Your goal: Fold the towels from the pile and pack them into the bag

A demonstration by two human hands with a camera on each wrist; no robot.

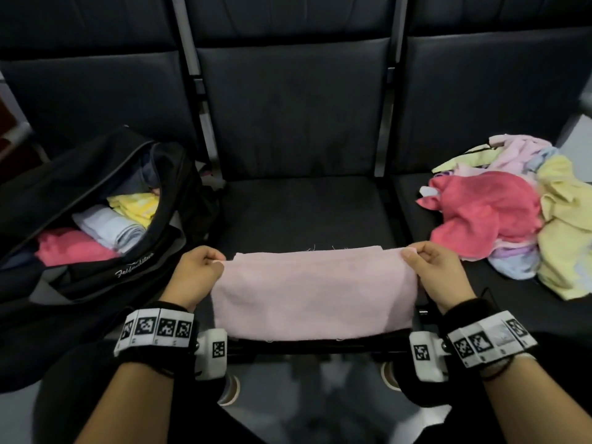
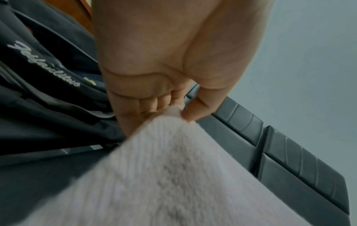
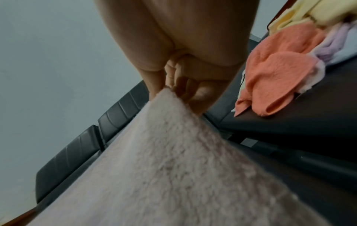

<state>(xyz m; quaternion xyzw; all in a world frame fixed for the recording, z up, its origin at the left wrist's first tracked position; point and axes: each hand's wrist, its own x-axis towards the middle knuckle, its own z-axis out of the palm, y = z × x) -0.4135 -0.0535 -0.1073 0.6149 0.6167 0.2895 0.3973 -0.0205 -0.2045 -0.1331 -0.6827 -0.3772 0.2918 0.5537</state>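
Note:
A pale pink towel (image 1: 315, 291) lies folded across the front of the middle seat (image 1: 307, 206). My left hand (image 1: 200, 274) pinches its upper left corner between thumb and fingers, and the left wrist view shows that corner (image 2: 173, 111) in the pinch. My right hand (image 1: 432, 270) pinches the upper right corner (image 3: 166, 93) the same way. The black bag (image 1: 86, 219) stands unzipped on the left seat, with folded pink, white and yellow towels inside. The pile of loose towels (image 1: 512, 213) sits on the right seat, a deep pink one on top.
Dark padded seat backs (image 1: 298, 107) rise behind all three seats, with metal frame bars (image 1: 386, 123) between them. The seat's front edge runs just under the towel, and shoes (image 1: 230, 389) show on the floor below.

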